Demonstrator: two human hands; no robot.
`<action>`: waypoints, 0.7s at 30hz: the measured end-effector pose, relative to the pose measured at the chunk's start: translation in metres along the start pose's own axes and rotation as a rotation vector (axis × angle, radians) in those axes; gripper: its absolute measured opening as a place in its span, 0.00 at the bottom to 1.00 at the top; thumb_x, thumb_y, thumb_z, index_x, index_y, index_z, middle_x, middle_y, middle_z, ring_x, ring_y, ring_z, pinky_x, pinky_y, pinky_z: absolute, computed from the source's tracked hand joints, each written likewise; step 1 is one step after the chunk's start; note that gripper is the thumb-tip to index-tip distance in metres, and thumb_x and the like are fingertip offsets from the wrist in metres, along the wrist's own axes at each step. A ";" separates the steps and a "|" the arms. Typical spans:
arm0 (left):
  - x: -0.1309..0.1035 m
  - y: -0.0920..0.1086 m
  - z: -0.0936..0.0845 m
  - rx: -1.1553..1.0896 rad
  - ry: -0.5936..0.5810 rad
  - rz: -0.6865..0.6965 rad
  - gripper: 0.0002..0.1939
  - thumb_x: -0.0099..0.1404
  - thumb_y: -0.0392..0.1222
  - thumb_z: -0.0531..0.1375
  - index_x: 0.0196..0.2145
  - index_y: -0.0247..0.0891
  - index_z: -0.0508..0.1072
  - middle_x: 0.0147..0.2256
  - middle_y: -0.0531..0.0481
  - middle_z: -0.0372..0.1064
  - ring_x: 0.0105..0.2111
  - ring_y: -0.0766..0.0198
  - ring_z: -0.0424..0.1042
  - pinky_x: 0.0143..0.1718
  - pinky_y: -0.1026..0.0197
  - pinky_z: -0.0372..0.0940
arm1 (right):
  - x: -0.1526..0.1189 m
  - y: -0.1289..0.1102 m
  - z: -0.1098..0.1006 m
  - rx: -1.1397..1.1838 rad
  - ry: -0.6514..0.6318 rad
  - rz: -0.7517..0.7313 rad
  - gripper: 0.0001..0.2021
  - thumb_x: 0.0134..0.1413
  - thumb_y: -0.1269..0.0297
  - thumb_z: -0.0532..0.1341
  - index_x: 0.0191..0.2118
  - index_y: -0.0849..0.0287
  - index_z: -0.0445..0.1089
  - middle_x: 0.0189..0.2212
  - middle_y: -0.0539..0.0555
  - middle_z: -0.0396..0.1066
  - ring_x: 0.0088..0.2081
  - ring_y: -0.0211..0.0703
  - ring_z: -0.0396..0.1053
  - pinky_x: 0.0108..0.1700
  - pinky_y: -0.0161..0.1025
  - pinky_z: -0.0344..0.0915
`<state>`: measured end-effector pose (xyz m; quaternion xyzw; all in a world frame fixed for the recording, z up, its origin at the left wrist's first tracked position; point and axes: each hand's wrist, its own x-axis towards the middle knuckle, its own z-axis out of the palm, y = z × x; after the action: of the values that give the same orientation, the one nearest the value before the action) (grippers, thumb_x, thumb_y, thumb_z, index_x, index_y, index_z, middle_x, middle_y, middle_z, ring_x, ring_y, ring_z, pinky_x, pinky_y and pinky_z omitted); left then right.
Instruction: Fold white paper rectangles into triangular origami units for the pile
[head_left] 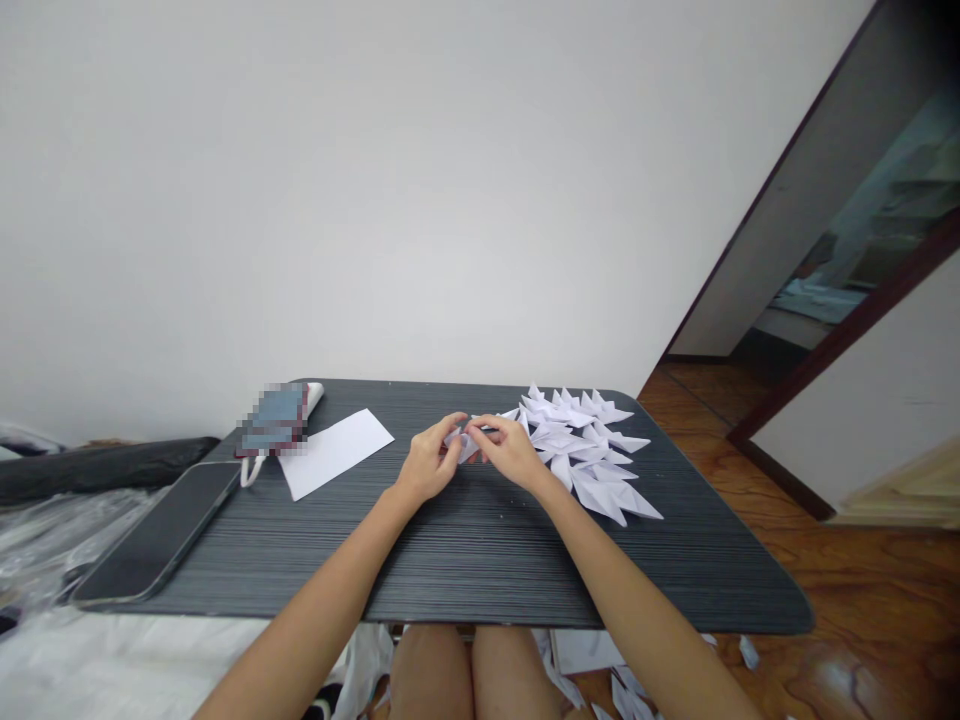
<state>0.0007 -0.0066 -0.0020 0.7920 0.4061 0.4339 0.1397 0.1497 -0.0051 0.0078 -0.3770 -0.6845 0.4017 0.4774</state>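
While a white sheet (335, 455) lies at ten o'clock from the seat, the left hand (427, 465) pinches a small folded paper (468, 448) at twelve; the right hand's (514, 455) thumb and forefinger seem clamped on it too, though half hidden. Uneven pulling could tear it; a rightward wrist swing could scatter the folded pieces (592, 465) at one.
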 end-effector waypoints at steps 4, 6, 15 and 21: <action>0.003 0.001 -0.005 -0.020 -0.001 0.115 0.13 0.61 0.35 0.45 0.40 0.35 0.66 0.36 0.45 0.67 0.37 0.64 0.66 0.40 0.61 0.61 | 0.000 -0.002 -0.004 -0.036 0.028 -0.037 0.09 0.49 0.61 0.53 0.32 0.61 0.65 0.27 0.51 0.66 0.19 0.30 0.64 0.20 0.29 0.62; 0.004 0.001 -0.007 -0.057 -0.001 0.137 0.12 0.62 0.35 0.45 0.36 0.35 0.67 0.36 0.45 0.66 0.39 0.64 0.65 0.42 0.60 0.61 | 0.001 -0.001 -0.007 -0.046 0.034 -0.058 0.09 0.50 0.62 0.52 0.32 0.61 0.64 0.26 0.50 0.65 0.19 0.30 0.63 0.21 0.29 0.62; 0.006 -0.001 -0.017 -0.196 -0.231 0.201 0.18 0.58 0.39 0.53 0.47 0.37 0.61 0.48 0.41 0.60 0.47 0.59 0.62 0.45 0.56 0.62 | -0.003 -0.004 -0.024 -0.162 -0.063 -0.222 0.06 0.48 0.71 0.52 0.34 0.60 0.63 0.36 0.54 0.61 0.31 0.34 0.65 0.34 0.35 0.66; 0.007 -0.015 -0.016 -0.013 -0.215 0.296 0.15 0.59 0.34 0.51 0.46 0.37 0.64 0.45 0.42 0.63 0.46 0.61 0.63 0.46 0.56 0.60 | -0.007 -0.011 -0.025 -0.415 -0.194 -0.315 0.09 0.44 0.74 0.56 0.35 0.60 0.60 0.38 0.54 0.60 0.35 0.37 0.63 0.37 0.36 0.64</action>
<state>-0.0180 0.0061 0.0027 0.8840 0.2654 0.3651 0.1220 0.1744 -0.0112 0.0207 -0.3153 -0.8450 0.2078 0.3787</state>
